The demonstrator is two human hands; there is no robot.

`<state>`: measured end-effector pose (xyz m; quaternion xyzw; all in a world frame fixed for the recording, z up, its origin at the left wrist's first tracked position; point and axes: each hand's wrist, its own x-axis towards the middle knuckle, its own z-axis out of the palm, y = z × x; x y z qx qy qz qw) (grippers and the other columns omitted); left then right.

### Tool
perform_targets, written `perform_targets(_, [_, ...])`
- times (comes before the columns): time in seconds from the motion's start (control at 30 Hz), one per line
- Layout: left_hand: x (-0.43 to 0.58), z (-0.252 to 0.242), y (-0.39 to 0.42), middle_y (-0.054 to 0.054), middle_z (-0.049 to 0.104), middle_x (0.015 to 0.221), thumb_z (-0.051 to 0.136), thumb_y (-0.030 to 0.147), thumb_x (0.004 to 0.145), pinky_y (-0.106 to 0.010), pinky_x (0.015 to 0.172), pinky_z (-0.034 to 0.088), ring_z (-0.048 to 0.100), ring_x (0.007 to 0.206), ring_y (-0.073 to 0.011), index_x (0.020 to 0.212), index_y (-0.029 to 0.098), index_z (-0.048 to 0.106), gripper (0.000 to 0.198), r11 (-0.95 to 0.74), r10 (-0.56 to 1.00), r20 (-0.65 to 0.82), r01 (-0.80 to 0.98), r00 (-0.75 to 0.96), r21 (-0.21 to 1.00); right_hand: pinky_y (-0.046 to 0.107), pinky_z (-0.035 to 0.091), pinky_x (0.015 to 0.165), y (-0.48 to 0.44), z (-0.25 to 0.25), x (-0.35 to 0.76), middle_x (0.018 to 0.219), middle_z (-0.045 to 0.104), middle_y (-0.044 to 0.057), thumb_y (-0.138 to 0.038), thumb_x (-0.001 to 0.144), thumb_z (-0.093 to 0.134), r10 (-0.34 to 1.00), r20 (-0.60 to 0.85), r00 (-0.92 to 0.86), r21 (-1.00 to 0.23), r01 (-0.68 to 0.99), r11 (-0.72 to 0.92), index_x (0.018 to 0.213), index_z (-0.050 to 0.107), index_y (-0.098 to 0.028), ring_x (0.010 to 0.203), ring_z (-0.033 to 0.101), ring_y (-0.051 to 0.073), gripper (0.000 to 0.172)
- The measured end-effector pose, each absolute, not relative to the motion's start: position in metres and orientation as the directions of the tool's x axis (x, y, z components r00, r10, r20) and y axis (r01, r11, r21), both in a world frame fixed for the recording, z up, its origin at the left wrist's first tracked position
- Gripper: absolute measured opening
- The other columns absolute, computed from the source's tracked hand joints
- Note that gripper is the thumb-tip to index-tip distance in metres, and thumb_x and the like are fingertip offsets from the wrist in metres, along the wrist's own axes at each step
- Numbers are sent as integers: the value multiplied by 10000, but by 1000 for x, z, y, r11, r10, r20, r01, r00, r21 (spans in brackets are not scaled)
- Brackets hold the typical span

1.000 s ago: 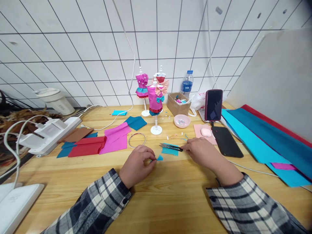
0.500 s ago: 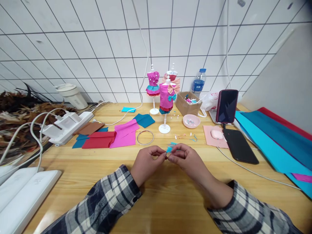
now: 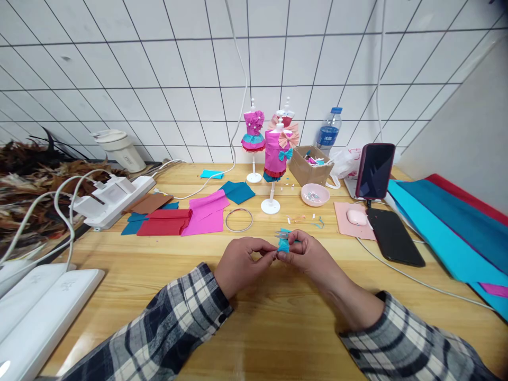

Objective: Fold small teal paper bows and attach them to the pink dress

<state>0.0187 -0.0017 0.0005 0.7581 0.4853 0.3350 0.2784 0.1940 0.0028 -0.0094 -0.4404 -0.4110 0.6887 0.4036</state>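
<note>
A small turquoise piece of crepe-like material [image 3: 283, 245] is pinched between both hands near the middle of the table. My left hand [image 3: 245, 263] is closed, its thumb and fingertips at the piece's left edge. From the other side, the thumb and fingers of my right hand [image 3: 311, 258] grip the same piece. Just behind the fingers lie the metal tips of a small cutting tool [image 3: 281, 234], partly hidden. Beyond them stands a mini dress form [image 3: 273, 153] in a pink top with peach and turquoise bows and a ruffled hem.
A thin metal ring [image 3: 238, 220] lies left of centre, beside folded pink [image 3: 207, 211] and red [image 3: 163, 222] sheets. Toward the back are a pink bowl [image 3: 315, 195] and a cardboard box [image 3: 305, 170]. A phone [image 3: 375, 170] and a power strip [image 3: 119, 203] flank them.
The view has shifted slightly. My hands have turned a little, and more of the turquoise piece shows between the fingertips. Both hands still grip it.
</note>
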Motion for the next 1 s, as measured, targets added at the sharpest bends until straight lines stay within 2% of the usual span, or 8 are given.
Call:
perform_targets(0.23, [10, 2, 4, -8, 747, 739, 606, 258, 836, -245, 637, 480, 659, 679, -146, 838, 241, 742, 137, -548, 830, 327, 553, 452, 627, 204, 367, 562, 1, -12, 196, 648, 668, -58, -308, 535, 858, 903, -281, -326, -930, -142, -340, 799, 441, -217, 599, 596, 116, 501])
perform_targets(0.4, [7, 2, 5, -26, 738, 733, 592, 245, 837, -264, 661, 487, 649, 695, -156, 831, 229, 739, 148, -611, 782, 342, 530, 522, 588, 181, 285, 451, -1, -13, 194, 561, 609, -88, -333, 547, 847, 892, -322, -316, -929, -76, -362, 785, 412, -224, 456, 463, 73, 507])
perform_targets(0.5, [12, 4, 2, -21, 746, 737, 616, 229, 807, -264, 673, 505, 664, 697, -159, 788, 215, 736, 123, -514, 852, 330, 534, 406, 671, 180, 298, 425, -3, -13, 192, 622, 656, -50, -416, 610, 806, 888, -329, -322, -926, -72, -369, 809, 425, -221, 443, 441, 67, 472])
perform_targets(0.6, [16, 5, 1, -24, 754, 739, 636, 241, 785, -250, 669, 534, 684, 693, -158, 752, 188, 725, 110, -338, 938, 249, 467, 242, 817, 196, 386, 482, -4, -12, 193, 728, 697, -7, -471, 676, 756, 889, -310, -339, -923, -120, -367, 868, 473, -213, 498, 513, 76, 429])
perform_targets(0.7, [16, 3, 5, -39, 755, 744, 645, 281, 779, -256, 674, 555, 694, 701, -169, 751, 167, 714, 136, -239, 966, 182, 359, 185, 902, 216, 442, 532, -3, -13, 195, 786, 700, 7, -446, 645, 789, 875, -327, -356, -904, -151, -399, 957, 545, -209, 571, 571, 96, 461])
perform_targets(0.8, [13, 0, 9, -50, 756, 772, 661, 307, 773, -271, 690, 562, 697, 723, -180, 780, 161, 711, 155, -207, 974, 166, 315, 151, 926, 210, 456, 523, -2, -16, 197, 753, 670, 0, -381, 580, 836, 861, -364, -355, -880, -173, -443, 915, 629, -191, 616, 576, 107, 437])
perform_targets(0.9, [10, 0, 10, -55, 744, 801, 642, 296, 806, -272, 710, 549, 686, 754, -174, 779, 166, 706, 148, -306, 948, 250, 341, 199, 889, 220, 475, 521, 0, -16, 198, 742, 648, -1, -371, 547, 843, 859, -384, -339, -869, -183, -461, 795, 677, -176, 621, 563, 105, 357])
perform_targets(1.0, [6, 5, 8, -49, 728, 840, 592, 240, 854, -271, 761, 519, 667, 802, -153, 813, 187, 703, 130, -558, 820, 429, 368, 378, 743, 235, 478, 515, 4, -15, 202, 694, 629, -12, -398, 570, 819, 858, -373, -352, -902, -81, -425, 775, 689, -173, 556, 533, 91, 330])
